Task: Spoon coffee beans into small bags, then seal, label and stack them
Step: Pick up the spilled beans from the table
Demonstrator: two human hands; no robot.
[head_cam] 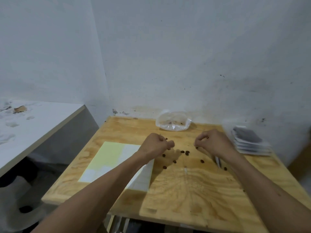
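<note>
Several loose coffee beans point(184, 152) lie scattered on the wooden table point(185, 190) between my hands. My left hand point(155, 145) hovers over them with fingers curled in, and a bean shows at its fingertips. My right hand point(212, 142) is curled too and pinches a bean between thumb and fingertips. A crumpled clear plastic bag point(173, 122) with a few beans inside sits at the back by the wall. A stack of filled, sealed small bags point(249, 140) stands at the right edge. A sheet of labels point(111, 160) lies under my left forearm.
A thin white tool point(218, 162) lies partly hidden under my right wrist. A white counter point(33, 125) with scraps on it stands to the left, across a gap. The wall runs right behind the table.
</note>
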